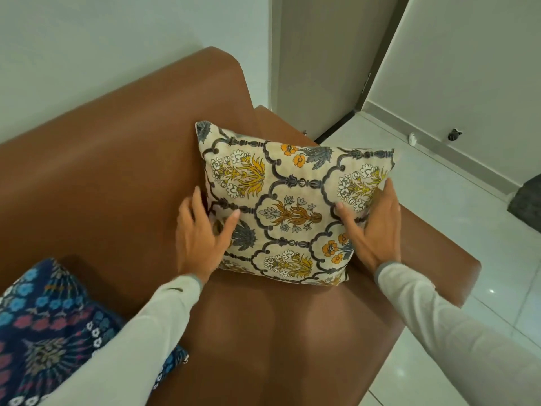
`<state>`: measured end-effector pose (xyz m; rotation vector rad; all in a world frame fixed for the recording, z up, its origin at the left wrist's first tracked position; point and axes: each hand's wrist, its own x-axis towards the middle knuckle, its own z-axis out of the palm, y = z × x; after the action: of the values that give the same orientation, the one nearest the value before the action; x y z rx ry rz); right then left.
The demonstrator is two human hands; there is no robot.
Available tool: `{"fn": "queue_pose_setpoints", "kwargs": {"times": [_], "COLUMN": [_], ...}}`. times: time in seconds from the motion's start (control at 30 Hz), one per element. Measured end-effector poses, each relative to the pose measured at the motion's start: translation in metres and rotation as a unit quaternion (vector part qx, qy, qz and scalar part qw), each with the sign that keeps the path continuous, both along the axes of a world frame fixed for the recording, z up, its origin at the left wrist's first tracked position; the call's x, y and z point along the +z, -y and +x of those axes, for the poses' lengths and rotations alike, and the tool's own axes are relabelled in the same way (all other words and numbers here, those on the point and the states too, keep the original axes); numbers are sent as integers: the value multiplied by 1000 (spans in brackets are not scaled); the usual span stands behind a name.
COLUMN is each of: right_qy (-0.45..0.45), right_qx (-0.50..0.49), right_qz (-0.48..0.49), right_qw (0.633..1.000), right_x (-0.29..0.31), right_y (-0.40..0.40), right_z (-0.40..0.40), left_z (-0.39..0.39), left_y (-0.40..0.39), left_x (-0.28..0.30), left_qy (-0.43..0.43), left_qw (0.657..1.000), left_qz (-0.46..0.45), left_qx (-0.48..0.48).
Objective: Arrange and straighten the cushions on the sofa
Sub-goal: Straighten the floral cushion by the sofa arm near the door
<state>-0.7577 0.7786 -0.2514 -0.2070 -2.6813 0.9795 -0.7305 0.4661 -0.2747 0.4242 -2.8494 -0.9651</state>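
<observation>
A person in pale long sleeves leans over a brown leather sofa (pixel 123 159), both hands set against a cream cushion (pixel 292 206) printed with grey scrolls and yellow, orange and white flowers. The cream cushion stands tilted in the corner of the sofa, its back leaning toward the backrest and its right edge close against the armrest, its lower edge resting on the seat. The left hand (pixel 202 238) lies at the cushion's left edge, fingers spread and curled loosely behind the edge with the thumb laid on the printed face; it presses or lightly grips the edge rather than closing around it. The right hand (pixel 374 227) is at the cushion's right edge, palm flat along the side, fingers extended upward and thumb resting on the front; it is open against the fabric. Whether either hand actually pinches the cover cannot be told. To the left of the cream cushion, well apart from it and partly hidden under the left sleeve, a dark blue cushion (pixel 44 323) with blue, pink and white flowers lies on the seat at the picture's lower left corner. To the right of the sofa's armrest is a glossy white tiled floor (pixel 456 230), with a pale wall and skirting beyond. Behind the sofa is a white wall.
</observation>
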Motion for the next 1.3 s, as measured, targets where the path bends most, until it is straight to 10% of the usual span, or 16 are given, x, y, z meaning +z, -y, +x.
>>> {"fn": "queue_pose_setpoints", "kwargs": {"times": [0.13, 0.4, 0.57, 0.73, 1.03, 1.3], "right_qy": [40, 10, -49, -62, -70, -173], "right_qx": [15, 9, 21, 104, 172, 330], "right_qz": [-190, -76, 244, 362, 402, 357], "right_qw": [981, 997, 968, 924, 897, 857], "right_x": [-13, -9, 10, 25, 54, 129], "right_y": [20, 21, 16, 26, 77, 287], "right_z": [12, 5, -6, -31, -26, 54], "left_z": [17, 17, 8, -41, 9, 183], "left_y": [-10, -33, -29, -29, 15, 178], "left_x": [-35, -46, -11, 28, 48, 133], "left_qy": [116, 99, -41, -95, -97, -92], "left_qw": [965, 958, 998, 940, 919, 905], "left_qz": [235, 264, -43, -283, -369, -408], "left_qx": [26, 48, 5, -166, -97, 77]}}
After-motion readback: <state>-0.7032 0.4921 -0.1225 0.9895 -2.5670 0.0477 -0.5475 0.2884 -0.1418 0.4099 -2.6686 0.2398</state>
